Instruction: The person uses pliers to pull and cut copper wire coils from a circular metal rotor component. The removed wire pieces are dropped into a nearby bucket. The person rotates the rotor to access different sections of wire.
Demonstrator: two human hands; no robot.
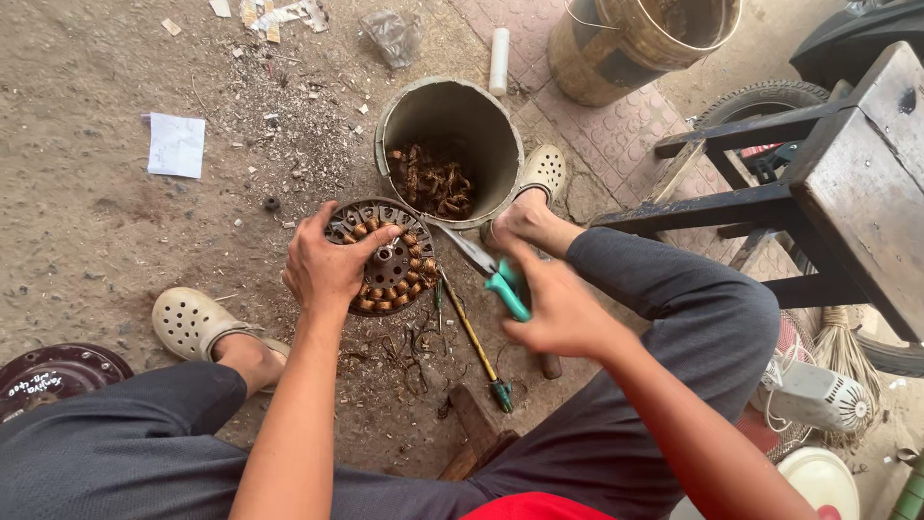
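Note:
My left hand (pixel 329 262) grips a round motor stator (pixel 390 258) with copper windings, holding it tilted on the dirt ground between my feet. My right hand (pixel 556 306) holds green-handled cutters (pixel 491 270), whose blades point toward the stator's right edge. Just behind the stator lies a tipped bucket (pixel 452 108) with a pile of copper wire scraps (pixel 430 180) inside. A screwdriver (pixel 474 339) with a yellow shaft lies on the ground under my right hand.
A dark wooden stool (pixel 835 183) stands at right, a tyre behind it. A metal bucket (pixel 635 39) is at the top. A white paper (pixel 176 145) lies at left, a dark round cover (pixel 53 374) at lower left, a small white fan (pixel 818 397) at lower right.

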